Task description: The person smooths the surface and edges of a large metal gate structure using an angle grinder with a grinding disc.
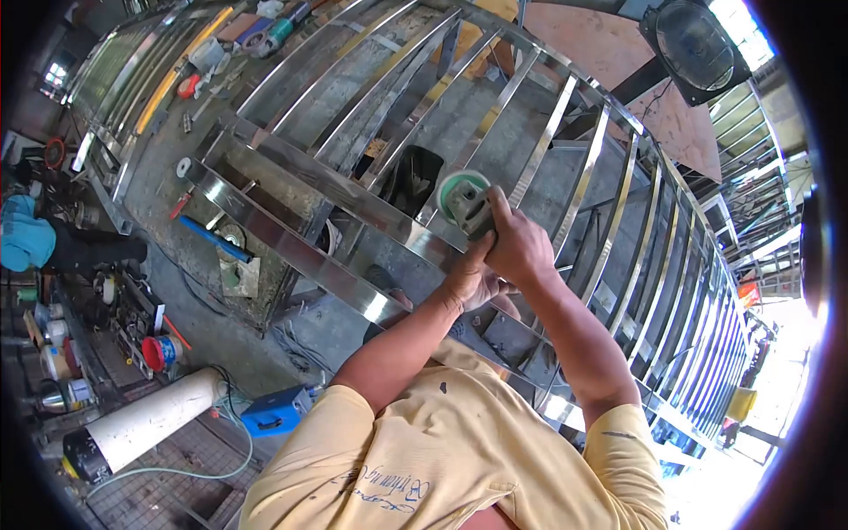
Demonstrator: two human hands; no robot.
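An angle grinder (471, 210) with a pale green disc is held over the bars of a shiny metal frame (421, 238). My right hand (521, 243) is wrapped round the grinder's body, just behind its head. Beside it, my left hand (473, 281) is closed at the rear of the tool, with its fingers partly hidden under the right hand. The disc faces up toward the camera, and whether it touches a bar I cannot tell.
A fan (693, 49) stands at the upper right. Tools lie on the worktable (265, 305) at left. A white gas cylinder (155, 415) and blue machine (272, 412) are at lower left. A person in blue (26, 234) bends at far left.
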